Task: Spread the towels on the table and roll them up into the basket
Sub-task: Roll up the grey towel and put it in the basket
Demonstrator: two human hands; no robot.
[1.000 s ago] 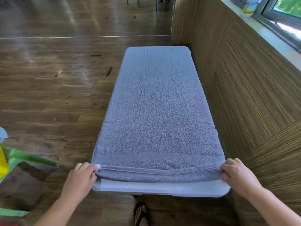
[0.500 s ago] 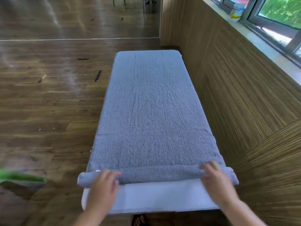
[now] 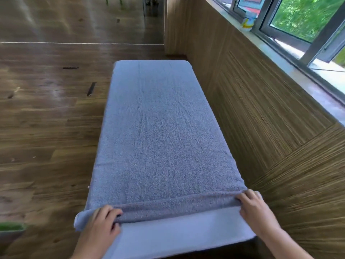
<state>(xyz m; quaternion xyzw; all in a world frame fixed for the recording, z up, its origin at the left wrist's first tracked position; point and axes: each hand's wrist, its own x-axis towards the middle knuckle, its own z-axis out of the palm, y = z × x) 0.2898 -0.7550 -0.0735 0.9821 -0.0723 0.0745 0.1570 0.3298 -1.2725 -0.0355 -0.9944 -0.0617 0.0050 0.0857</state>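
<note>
since half a second ago the roll [image 3: 177,204] has travelled a little further up the table [image 3: 177,238], leaving a wider band of bare white top on the person's side of the hands, and the fingers that then lay flatter over it are now curled onto it. the left hand [image 3: 101,219] grips the roll close to its left end, fingers bent over the top and the thumb tucked against the near side; just outboard of that hand the end of the roll sticks out past the table's edge. the right hand [image 3: 255,208] holds the opposite end, fingertips hooked over the crest of the roll, right at the table's right edge. between the two hands the roll runs straight across, slightly thicker toward the left hand. beyond the hands the rest of the grey-blue towel [image 3: 160,128] lies flat and unrolled, covering the table out to its far end, with faint lengthwise creases. to the outside of the right hand a wood-panelled wall [image 3: 261,118] rises to a window sill [image 3: 291,66], where a small white and yellow container [image 3: 248,23] stands. to the outside of the left hand is dark wooden floor [image 3: 46,128], with a blurred green object [image 3: 11,227] at the frame's edge.
</note>
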